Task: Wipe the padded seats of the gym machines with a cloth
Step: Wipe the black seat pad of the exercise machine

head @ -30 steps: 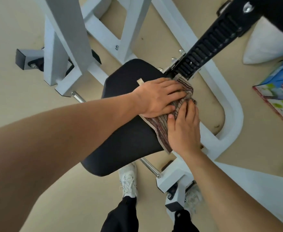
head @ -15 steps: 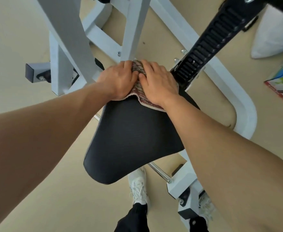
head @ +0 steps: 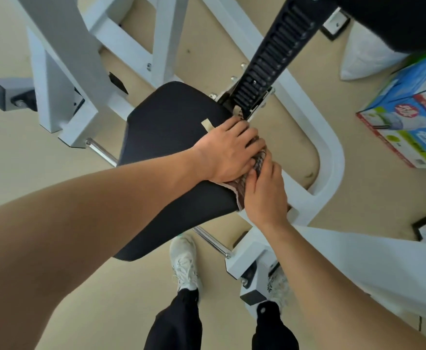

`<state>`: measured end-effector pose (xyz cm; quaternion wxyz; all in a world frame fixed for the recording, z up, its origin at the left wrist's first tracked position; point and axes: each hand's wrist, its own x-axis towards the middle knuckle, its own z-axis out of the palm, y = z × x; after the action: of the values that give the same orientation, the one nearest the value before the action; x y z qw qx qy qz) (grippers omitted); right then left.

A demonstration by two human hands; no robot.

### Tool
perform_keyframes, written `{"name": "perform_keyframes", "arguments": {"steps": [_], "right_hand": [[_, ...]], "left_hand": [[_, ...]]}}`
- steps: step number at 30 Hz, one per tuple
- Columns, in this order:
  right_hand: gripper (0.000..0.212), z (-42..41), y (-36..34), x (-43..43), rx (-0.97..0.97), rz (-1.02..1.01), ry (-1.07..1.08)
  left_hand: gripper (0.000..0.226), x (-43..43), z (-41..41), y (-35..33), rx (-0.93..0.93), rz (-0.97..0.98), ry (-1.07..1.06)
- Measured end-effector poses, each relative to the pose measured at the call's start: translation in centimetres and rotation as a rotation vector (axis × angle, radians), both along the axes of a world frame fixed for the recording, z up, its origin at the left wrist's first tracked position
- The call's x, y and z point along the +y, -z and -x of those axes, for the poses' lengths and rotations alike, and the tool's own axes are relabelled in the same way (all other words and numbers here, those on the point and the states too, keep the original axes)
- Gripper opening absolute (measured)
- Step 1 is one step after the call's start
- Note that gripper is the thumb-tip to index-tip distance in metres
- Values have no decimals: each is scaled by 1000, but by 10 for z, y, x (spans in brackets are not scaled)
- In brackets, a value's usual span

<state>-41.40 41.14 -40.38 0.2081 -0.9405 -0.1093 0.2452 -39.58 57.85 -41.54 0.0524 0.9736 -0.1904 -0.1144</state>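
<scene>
Head view: left hand (head: 228, 150) presses cloth (head: 241, 195) flat-fingered onto seat (head: 171, 122) right edge; right hand (head: 265, 195) fingers curl round it, likely adding scrubbing pressure.

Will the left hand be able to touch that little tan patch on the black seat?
Probably yes. The left hand rests on the cloth right beside the tan patch on the seat, with nothing between them.

Around you spreads a smooth beige floor (head: 10, 147); toward its right edge sit a blue-and-green printed cardboard box (head: 408, 117) and a white sack (head: 366, 59).
</scene>
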Motion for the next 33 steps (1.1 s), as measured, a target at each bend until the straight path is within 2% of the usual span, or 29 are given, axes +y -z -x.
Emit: {"name": "perform_keyframes", "arguments": {"steps": [3,8,12,14,16,18,19,22,23,26,29,31,33], "right_hand": [[57,-18,2,18,-71,25,-68],[61,-57,12,78,-129,111,-293],[52,-72,12,128,-154,123,-417],[52,-75,10,150,-166,103,-458],[52,-78,7,178,-135,60,-507],[48,-78,6,214,-96,14,-581],[45,-74,6,232,-90,5,-626],[44,-40,0,263,-148,22,-740],[44,-25,-2,263,-187,18,-760],[43,18,-16,229,-236,-82,-781],[49,24,-22,195,-149,-129,-775],[53,0,-10,198,-111,-69,-696],[53,-31,4,210,-138,0,-590]], "left_hand": [[58,27,-4,1,-9,38,29],[54,87,-24,0,-7,-36,-128],[45,123,-29,-3,92,62,-358],[39,142,-27,-4,207,141,-512],[38,166,-15,-7,347,303,-756],[37,176,13,-14,484,669,-1057],[36,174,30,-14,505,834,-1173],[40,147,88,-17,412,1101,-1408],[41,136,105,-19,376,1189,-1439],[36,117,141,-24,353,1286,-1428],[39,134,148,-23,413,1360,-1324],[48,154,129,-15,407,1241,-1323],[47,162,91,-17,418,1148,-1303]]}}
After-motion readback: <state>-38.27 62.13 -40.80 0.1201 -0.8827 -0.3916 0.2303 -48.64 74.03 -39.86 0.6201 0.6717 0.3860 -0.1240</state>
